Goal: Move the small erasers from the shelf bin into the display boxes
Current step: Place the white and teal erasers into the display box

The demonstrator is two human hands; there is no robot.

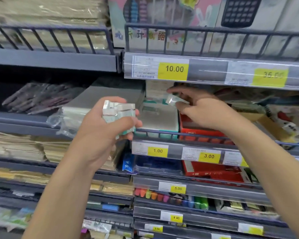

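Observation:
My left hand (100, 128) grips a bunch of several small wrapped erasers (118, 112), white with teal bands, held in front of the shelf. My right hand (200, 109) pinches one wrapped eraser (173, 100) between thumb and fingers, just above the white and teal display box (158, 118) on the middle shelf. A red display box (197, 131) stands directly to the right of the teal one, partly hidden by my right hand.
A wire rail (179, 135) runs along the shelf front above yellow price tags (157, 150). The upper shelf edge (214, 73) hangs low over the boxes. A grey box and plastic bags (79, 107) lie to the left. Lower shelves hold markers and packets.

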